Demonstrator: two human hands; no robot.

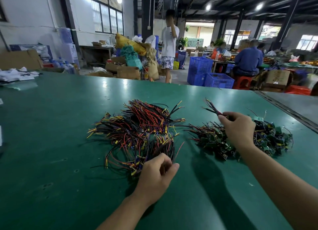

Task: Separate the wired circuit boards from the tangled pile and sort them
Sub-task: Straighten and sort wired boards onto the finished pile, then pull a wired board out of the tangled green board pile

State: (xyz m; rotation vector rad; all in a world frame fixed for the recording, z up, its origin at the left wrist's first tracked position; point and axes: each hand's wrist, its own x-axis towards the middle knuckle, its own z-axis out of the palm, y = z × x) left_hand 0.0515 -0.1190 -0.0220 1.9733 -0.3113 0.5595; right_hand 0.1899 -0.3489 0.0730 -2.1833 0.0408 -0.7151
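left grip [154, 171] | right grip [239, 128] | forearms [275, 186] bare (both, to frame edge)

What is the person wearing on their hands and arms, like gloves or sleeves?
Nothing at all. The left hand and the right hand are bare, with no gloves, rings or watch showing. The forearms are bare too; no sleeve reaches into the picture.

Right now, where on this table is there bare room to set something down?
Bare green mat lies left of the wire pile, along the far edge beyond both piles, and nearer the front between left hand and right hand. Crowded: the narrow strip between wire pile and board pile, where stray wires reach across, and the far-left corner with papers.
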